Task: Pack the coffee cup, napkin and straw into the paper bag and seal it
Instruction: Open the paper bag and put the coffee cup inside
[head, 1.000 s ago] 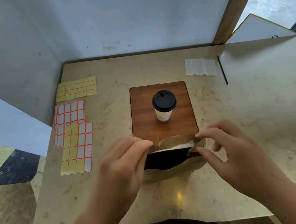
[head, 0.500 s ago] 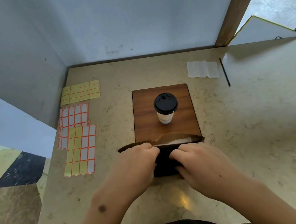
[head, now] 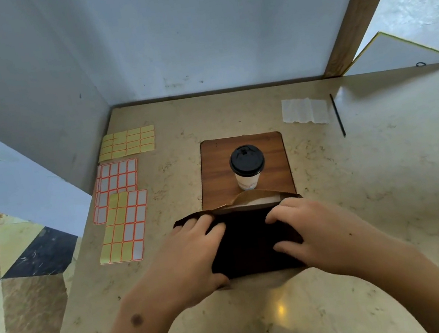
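Observation:
A white coffee cup (head: 248,180) with a black lid stands upright on a wooden board (head: 215,172) at the table's middle. Just in front of it stands the brown paper bag (head: 256,199), its mouth spread wide so its dark inside faces me. My left hand (head: 190,260) grips the mouth's left side with fingers inside and thumb under the near edge. My right hand (head: 321,233) grips the right side the same way. A white napkin (head: 304,111) and a thin black straw (head: 337,116) lie flat at the back right.
Three sheets of label stickers lie along the left edge: a yellow sheet (head: 126,142), an orange-bordered white sheet (head: 117,179) and a mixed sheet (head: 124,227). Walls close the back and left. The table drops off at the left and the near edge.
My hands went from pinching the bag's top edge to reaching into its mouth, then spread apart. The opening is now wider and the bag sits lower.

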